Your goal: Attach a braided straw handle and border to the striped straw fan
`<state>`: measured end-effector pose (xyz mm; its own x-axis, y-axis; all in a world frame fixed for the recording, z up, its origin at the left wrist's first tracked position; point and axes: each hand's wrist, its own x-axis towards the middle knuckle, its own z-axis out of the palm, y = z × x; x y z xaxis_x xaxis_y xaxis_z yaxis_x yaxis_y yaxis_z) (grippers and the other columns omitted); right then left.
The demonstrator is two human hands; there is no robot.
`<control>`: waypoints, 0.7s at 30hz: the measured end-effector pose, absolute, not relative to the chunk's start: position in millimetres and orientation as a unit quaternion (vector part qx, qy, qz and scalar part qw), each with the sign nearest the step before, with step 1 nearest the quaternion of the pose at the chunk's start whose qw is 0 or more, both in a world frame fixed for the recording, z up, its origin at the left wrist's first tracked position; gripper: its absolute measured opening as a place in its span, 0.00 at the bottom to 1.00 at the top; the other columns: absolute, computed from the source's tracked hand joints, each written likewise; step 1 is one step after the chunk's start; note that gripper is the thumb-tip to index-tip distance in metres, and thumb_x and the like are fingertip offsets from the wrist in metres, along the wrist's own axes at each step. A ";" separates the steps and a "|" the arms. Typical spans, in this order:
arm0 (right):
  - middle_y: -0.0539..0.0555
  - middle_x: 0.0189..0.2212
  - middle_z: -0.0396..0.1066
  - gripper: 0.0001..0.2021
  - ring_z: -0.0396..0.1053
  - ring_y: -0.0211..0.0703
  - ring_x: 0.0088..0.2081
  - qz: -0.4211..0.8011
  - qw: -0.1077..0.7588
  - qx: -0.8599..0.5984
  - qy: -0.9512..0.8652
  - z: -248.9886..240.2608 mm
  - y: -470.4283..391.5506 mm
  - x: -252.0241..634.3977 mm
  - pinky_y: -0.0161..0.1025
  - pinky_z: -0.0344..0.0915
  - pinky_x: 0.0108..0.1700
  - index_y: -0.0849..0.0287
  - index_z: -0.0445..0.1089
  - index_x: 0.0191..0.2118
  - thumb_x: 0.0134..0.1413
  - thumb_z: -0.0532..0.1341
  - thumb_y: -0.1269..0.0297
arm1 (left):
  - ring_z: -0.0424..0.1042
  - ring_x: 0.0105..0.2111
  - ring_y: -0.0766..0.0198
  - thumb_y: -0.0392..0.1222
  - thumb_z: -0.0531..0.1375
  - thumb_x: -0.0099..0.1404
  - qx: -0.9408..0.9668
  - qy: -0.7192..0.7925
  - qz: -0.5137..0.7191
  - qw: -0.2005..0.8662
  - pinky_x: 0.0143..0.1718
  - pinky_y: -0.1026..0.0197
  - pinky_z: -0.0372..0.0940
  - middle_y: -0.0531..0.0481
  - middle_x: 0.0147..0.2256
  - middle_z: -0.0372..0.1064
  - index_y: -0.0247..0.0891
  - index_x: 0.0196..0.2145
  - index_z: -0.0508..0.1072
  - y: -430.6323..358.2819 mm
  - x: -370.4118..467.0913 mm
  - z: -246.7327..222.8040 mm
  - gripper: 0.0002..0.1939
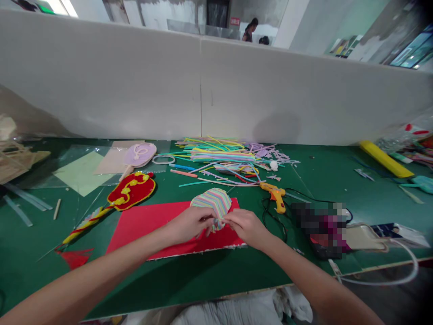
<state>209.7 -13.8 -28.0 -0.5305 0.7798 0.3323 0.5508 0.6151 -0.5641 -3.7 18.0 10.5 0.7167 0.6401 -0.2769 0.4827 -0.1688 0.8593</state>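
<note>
A round piece with wavy pastel stripes (pixel 216 200) is held just above a red sheet (pixel 145 225). My left hand (pixel 192 222) has its fingers closed on the lower left edge of the striped piece. At its lower right edge, my right hand (pixel 248 226) pinches with thumb and finger; what lies between those fingertips is too small to make out. A short, ruffled multicoloured part (pixel 218 225) hangs below the round piece between my hands.
Behind lie pastel stems (pixel 219 155). A yellow glue gun (pixel 275 196) with a black cord is to the right, near a phone-like item (pixel 365 238). On the left are a red and yellow fan (pixel 131 191) and a lilac fan (pixel 140 155). A white partition (pixel 135 85) stands behind.
</note>
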 end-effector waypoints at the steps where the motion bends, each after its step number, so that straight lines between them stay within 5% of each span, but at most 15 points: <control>1: 0.53 0.25 0.71 0.15 0.65 0.38 0.27 0.282 0.274 -0.412 -0.822 -25.8 -12.6 208.4 0.35 0.59 0.32 0.59 0.69 0.34 0.64 0.48 0.61 | 0.67 0.25 0.69 0.37 0.51 0.63 0.802 0.369 0.075 0.464 0.26 0.69 0.57 0.55 0.26 0.69 0.38 0.33 0.67 17.4 -3.7 11.5 0.06; 5: 0.46 0.16 0.63 0.21 0.60 0.32 0.21 0.549 0.206 -0.416 -0.695 -21.7 -7.1 205.0 0.32 0.56 0.29 0.60 0.65 0.25 0.61 0.50 0.50 | 0.71 0.31 0.64 0.34 0.53 0.64 0.895 0.377 0.033 0.238 0.24 0.68 0.53 0.52 0.34 0.72 0.40 0.41 0.67 11.4 -1.5 17.0 0.08; 10: 0.43 0.13 0.59 0.21 0.48 0.27 0.14 0.744 0.185 -0.362 -0.531 -28.8 -3.0 208.0 0.31 0.42 0.19 0.63 0.66 0.29 0.54 0.57 0.46 | 0.70 0.29 0.63 0.28 0.51 0.64 0.962 0.268 0.026 0.047 0.23 0.65 0.53 0.48 0.33 0.71 0.36 0.40 0.65 5.7 -4.1 16.1 0.09; 21: 0.47 0.12 0.64 0.19 0.46 0.25 0.12 0.819 0.126 -0.320 -0.459 -29.5 -2.1 212.5 0.31 0.37 0.16 0.62 0.60 0.20 0.54 0.60 0.55 | 0.68 0.27 0.63 0.29 0.50 0.66 0.982 0.188 0.006 0.011 0.27 0.61 0.58 0.51 0.28 0.69 0.36 0.37 0.67 6.7 -2.6 10.9 0.08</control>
